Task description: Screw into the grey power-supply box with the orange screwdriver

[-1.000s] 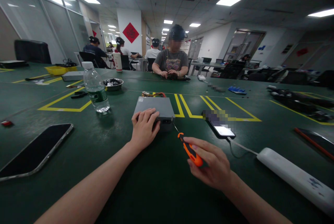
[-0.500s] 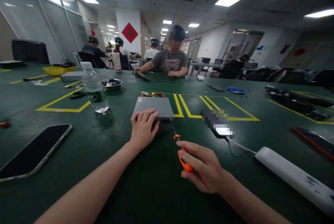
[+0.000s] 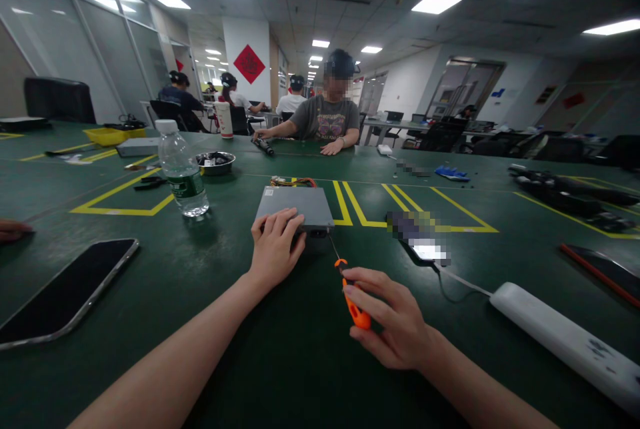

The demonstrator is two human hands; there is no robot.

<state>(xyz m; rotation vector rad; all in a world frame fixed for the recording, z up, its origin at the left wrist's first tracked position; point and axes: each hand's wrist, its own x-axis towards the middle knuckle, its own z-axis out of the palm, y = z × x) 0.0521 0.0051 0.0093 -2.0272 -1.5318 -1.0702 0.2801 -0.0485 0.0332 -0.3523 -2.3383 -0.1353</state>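
Observation:
A grey metal computer power supply unit lies flat on the green table, with a bundle of coloured cables at its far side. My left hand grips its near left edge, fingers over the top and thumb at the front. In my right hand, between thumb and fingers, is an orange and black screwdriver. Its thin shaft slants up to the front face of the unit, by the right corner beside the power socket. Whether the tip sits in a screw is too small to tell.
A water bottle and a metal bowl of small parts stand left of the unit. Phones lie left and right. A white power strip is at right. Another person's hand shows at the left edge; a co-worker sits opposite.
The screwdriver handle and my right fingers have shifted very slightly right. Another person's hand has come in at the left edge, where a red object was. The co-worker's hands have moved a little.

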